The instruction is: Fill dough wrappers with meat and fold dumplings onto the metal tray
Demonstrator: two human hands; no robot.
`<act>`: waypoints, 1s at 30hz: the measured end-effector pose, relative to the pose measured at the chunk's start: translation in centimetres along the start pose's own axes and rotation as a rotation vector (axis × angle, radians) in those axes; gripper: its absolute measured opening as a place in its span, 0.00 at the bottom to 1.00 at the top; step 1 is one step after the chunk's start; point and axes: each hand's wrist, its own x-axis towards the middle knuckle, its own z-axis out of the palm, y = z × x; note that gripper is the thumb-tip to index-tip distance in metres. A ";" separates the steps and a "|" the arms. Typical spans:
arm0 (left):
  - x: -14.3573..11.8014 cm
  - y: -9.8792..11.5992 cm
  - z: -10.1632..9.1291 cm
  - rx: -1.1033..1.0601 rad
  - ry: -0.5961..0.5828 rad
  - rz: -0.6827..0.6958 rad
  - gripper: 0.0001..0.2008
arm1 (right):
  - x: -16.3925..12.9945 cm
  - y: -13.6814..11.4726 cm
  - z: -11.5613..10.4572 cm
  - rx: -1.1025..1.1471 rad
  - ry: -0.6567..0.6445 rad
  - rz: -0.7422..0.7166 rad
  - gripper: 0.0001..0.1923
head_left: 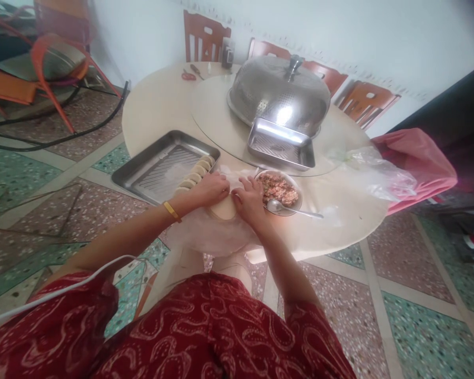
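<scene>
Hands: two, left hand (215, 189) and right hand (251, 200). Yellow bracelet (171, 211): one. Counter (332, 234): one, bearing one round turntable (213, 108). Metal trays: two, one large tray (142, 176), one small tray (280, 151). Domed metal cover (274, 81): one. Bowl (300, 198): one. Spoon (275, 206): one. Dumplings (195, 176): one row, several, overlapping too closely for exact count. Dough (222, 209): one round visible, possible stack unclear. Dark bottle (228, 56): one. Wooden chairs (206, 37): four. Rocking chair (61, 59): one. Clear plastic bag (395, 173): one. Pink cloth (426, 158): one. White cord (90, 276): one.
</scene>
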 end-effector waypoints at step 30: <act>-3.0 1.1 0.3 -0.325 0.145 -0.063 0.15 | -0.8 1.0 0.3 0.118 0.143 -0.148 0.08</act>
